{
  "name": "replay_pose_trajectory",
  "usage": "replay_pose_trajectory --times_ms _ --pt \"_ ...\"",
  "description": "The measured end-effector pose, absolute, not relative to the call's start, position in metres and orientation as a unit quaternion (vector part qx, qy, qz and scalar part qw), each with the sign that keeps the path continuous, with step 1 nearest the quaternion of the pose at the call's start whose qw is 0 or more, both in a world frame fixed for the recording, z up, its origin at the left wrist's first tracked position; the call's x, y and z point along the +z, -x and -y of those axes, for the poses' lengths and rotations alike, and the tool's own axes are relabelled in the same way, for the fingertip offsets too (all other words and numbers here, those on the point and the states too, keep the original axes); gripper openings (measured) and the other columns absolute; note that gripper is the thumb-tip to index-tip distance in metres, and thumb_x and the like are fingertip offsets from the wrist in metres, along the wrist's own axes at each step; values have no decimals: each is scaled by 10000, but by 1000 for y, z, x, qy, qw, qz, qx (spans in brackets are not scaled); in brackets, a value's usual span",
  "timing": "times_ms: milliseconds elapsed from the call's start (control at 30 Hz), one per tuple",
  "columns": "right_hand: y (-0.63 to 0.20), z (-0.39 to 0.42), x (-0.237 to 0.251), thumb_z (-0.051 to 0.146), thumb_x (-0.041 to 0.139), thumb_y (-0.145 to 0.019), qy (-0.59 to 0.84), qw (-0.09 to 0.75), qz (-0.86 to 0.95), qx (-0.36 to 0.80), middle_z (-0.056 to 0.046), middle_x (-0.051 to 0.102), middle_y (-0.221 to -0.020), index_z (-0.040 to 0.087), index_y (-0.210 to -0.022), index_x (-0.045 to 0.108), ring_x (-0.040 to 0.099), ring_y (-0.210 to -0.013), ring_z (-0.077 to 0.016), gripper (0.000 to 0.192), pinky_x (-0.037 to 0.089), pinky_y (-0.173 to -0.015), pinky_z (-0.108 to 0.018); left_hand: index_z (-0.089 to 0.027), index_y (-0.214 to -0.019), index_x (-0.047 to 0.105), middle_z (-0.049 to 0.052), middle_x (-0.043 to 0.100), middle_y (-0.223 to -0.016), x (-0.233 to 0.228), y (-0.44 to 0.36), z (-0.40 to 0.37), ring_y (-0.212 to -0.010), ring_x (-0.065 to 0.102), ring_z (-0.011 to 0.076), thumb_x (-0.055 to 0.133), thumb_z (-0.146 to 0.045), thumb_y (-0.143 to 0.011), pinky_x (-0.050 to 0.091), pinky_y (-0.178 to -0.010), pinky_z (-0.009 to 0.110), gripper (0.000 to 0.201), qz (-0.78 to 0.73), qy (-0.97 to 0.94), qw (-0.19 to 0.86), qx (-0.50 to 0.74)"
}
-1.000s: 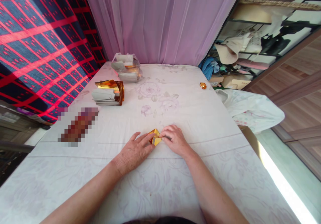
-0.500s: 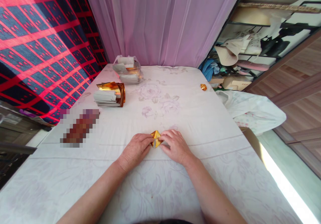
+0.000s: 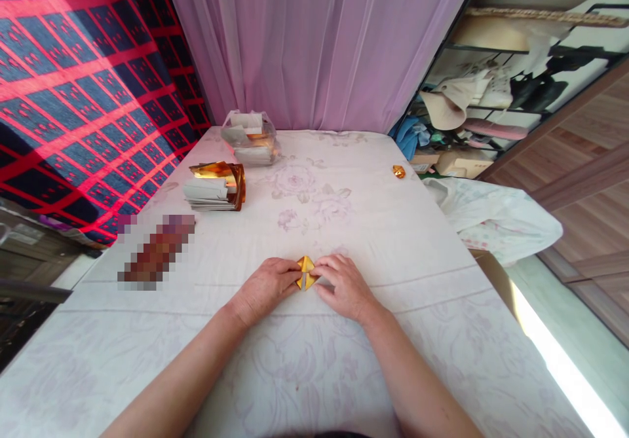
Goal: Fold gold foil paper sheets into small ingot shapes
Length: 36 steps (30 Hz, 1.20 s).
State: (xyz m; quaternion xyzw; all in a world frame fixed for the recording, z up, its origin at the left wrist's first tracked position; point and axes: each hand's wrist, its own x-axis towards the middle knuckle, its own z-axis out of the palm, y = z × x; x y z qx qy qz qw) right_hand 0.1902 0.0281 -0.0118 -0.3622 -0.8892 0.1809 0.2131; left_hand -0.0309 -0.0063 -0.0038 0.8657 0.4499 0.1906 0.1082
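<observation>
A small piece of folded gold foil paper (image 3: pixel 306 266) lies on the tablecloth between my two hands, its flaps meeting along a grey gap in the middle. My left hand (image 3: pixel 270 285) pinches its left side with thumb and fingers. On the opposite edge my right hand (image 3: pixel 343 285) is closed, fingertips pressed on the paper. Farther off on the left stands a stack of gold foil paper sheets (image 3: pixel 211 192) with grey backs. A folded gold piece (image 3: pixel 398 172) sits near the table's right edge.
A clear plastic bag (image 3: pixel 250 138) of more sheets stands at the far left of the floral-covered table (image 3: pixel 314 222). A pixelated reddish item (image 3: pixel 157 251) lies at left. Beyond are a purple curtain (image 3: pixel 314 45), a shoe rack (image 3: pixel 491 107) and a white bag (image 3: pixel 506 219).
My left hand's fingers have shifted slightly on the foil paper, and its left flap looks narrower. My right hand stays almost still. The view has tilted very slightly.
</observation>
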Motion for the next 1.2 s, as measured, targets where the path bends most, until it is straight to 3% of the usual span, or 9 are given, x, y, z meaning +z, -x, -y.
replay_pose_trajectory --times_ms 333,633,1200 --pt "-190 -30 -13 126 639 -780 358 218 891 174 -48 653 -1062 236 -1014 669 562 -1000 -218 261 432 -884 -391 -222 -1066 714 64 714 -1064 -18 27 8 -939 664 181 473 -347 -989 522 -870 351 282 -458 -863 31 210" --pt "-189 -31 -14 188 619 -870 350 219 899 146 -59 669 -1033 227 -1012 680 576 -950 -221 160 436 -834 -382 -205 -1092 675 60 728 -1040 -16 25 7 -931 672 179 449 -291 -996 520 -870 351 261 -473 -847 45 237" --pt "-187 -32 -21 206 524 -934 380 248 882 131 -56 671 -913 214 -926 702 571 -872 -201 179 439 -805 -363 -191 -911 652 32 701 -812 -11 26 8 -797 622 198 517 -263 -953 459 -780 362 160 -538 -821 9 192"
